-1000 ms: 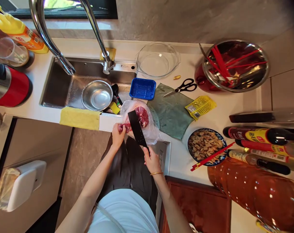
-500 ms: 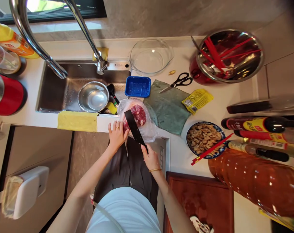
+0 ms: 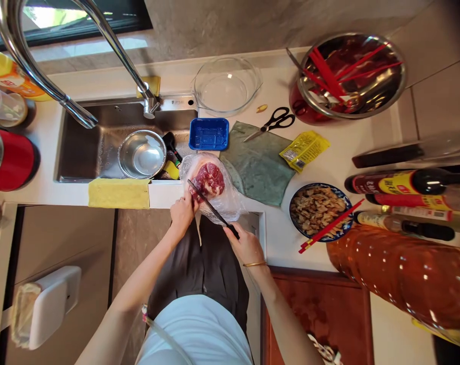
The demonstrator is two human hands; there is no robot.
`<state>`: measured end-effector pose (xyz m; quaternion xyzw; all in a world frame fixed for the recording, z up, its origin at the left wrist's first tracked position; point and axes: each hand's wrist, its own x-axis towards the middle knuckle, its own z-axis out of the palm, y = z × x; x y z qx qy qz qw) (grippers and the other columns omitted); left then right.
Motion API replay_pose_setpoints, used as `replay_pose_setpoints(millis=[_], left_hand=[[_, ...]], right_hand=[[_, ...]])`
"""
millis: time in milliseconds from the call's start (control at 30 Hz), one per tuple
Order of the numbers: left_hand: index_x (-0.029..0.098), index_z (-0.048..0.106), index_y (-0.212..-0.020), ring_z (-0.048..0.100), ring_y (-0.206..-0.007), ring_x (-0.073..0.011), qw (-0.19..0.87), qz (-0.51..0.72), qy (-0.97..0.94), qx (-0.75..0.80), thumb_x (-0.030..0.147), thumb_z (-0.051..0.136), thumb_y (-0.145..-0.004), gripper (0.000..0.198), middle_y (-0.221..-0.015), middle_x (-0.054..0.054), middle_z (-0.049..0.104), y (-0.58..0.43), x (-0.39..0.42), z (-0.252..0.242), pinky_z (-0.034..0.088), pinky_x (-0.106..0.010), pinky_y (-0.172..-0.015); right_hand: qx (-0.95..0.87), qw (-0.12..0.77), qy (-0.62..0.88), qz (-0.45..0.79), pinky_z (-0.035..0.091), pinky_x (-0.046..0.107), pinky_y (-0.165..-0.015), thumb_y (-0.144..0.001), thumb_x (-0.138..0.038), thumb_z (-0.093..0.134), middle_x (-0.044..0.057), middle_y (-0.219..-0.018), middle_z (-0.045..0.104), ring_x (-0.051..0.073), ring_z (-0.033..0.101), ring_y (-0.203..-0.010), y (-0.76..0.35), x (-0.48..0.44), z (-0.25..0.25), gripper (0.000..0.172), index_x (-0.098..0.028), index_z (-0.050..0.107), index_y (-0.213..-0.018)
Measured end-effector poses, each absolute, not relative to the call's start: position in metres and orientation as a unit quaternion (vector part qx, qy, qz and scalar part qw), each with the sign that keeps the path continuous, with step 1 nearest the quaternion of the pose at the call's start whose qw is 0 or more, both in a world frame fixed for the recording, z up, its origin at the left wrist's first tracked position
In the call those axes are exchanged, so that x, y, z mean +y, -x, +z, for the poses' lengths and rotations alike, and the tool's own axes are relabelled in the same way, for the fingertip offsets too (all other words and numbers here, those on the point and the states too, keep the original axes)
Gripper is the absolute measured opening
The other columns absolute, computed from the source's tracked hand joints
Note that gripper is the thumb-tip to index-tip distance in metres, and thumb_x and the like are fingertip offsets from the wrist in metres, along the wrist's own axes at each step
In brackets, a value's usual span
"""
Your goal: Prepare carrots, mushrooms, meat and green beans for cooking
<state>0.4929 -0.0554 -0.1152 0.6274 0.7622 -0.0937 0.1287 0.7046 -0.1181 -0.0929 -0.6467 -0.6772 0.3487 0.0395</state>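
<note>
A piece of raw red meat [image 3: 211, 178] lies on a clear plastic bag [image 3: 230, 203] at the counter's front edge, beside the sink. My right hand [image 3: 247, 246] grips the handle of a black knife [image 3: 210, 205], its blade slanting up and left across the meat's near left side. Seen nearly edge-on, the blade looks like a thin dark strip. My left hand [image 3: 183, 213] is closed at the left end of the meat, close to the blade's tip, with its fingertips curled on the meat. How deep the blade sits in the meat I cannot tell.
Behind the meat stands a blue plastic tray [image 3: 209, 134]. Scissors [image 3: 271, 123] rest on a green cloth [image 3: 260, 162]. A patterned bowl [image 3: 321, 210] with red chopsticks stands to the right, near several bottles. A metal bowl [image 3: 142, 154] sits in the sink [image 3: 108, 116].
The knife has turned from showing its broad side to nearly edge-on, and my right hand has shifted slightly right. My left hand stays at the meat. The whole view has shifted a little.
</note>
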Motion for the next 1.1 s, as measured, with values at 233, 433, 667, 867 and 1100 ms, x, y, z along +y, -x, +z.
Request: replay_pose_setpoints(millis=[233,433,667,867,1100], left_hand=[[0.011,0.047,-0.126,0.063,-0.065,-0.0204,0.145,-0.035,-0.618,0.772,0.038,0.036,-0.092,0.045,-0.075,-0.013,0.067,-0.49,-0.068,-0.13,0.043,-0.026,-0.061],[0.016,0.053,-0.107,0.063,-0.067,-0.0195,0.205,0.033,-0.6,0.773,0.032,0.042,-0.089,0.027,-0.076,-0.009,0.067,-0.476,-0.067,-0.134,0.041,-0.025,-0.061],[0.021,0.05,-0.089,0.058,-0.061,-0.0167,0.285,0.139,-0.554,0.77,0.029,0.045,-0.085,0.01,-0.07,-0.003,0.062,-0.462,-0.069,-0.141,0.037,-0.024,-0.058],[0.021,0.049,-0.086,0.054,-0.061,-0.014,0.316,0.189,-0.498,0.785,0.026,0.044,-0.083,0.007,-0.069,0.0,0.059,-0.458,-0.074,-0.143,0.039,-0.024,-0.062],[0.02,0.051,-0.085,0.054,-0.065,-0.0152,0.329,0.215,-0.434,0.811,0.025,0.045,-0.082,0.008,-0.071,-0.002,0.06,-0.456,-0.077,-0.145,0.04,-0.025,-0.063]], right_hand=[[-0.694,0.005,0.629,0.35,0.024,0.025,-0.049,-0.091,-0.052,0.039,0.005,-0.067,0.068,0.02,0.063,-0.06,-0.698,-0.097,-0.095,0.038,-0.024,0.063,-0.102],[-0.694,-0.012,0.632,0.344,0.02,0.026,-0.048,-0.092,-0.053,0.036,0.007,-0.062,0.066,0.019,0.059,-0.054,-0.676,-0.078,-0.107,0.042,-0.022,0.064,-0.095],[-0.661,0.026,0.637,0.396,0.025,0.026,-0.051,-0.094,-0.052,0.032,0.007,-0.068,0.068,0.021,0.063,-0.061,-0.679,-0.109,-0.117,0.044,-0.021,0.062,-0.097],[-0.64,0.035,0.65,0.409,0.026,0.025,-0.052,-0.093,-0.054,0.032,0.007,-0.072,0.069,0.021,0.064,-0.065,-0.65,-0.108,-0.124,0.044,-0.022,0.061,-0.096],[-0.622,0.049,0.664,0.411,0.028,0.026,-0.054,-0.094,-0.05,0.032,0.011,-0.076,0.071,0.023,0.066,-0.069,-0.643,-0.128,-0.136,0.044,-0.018,0.061,-0.104]])
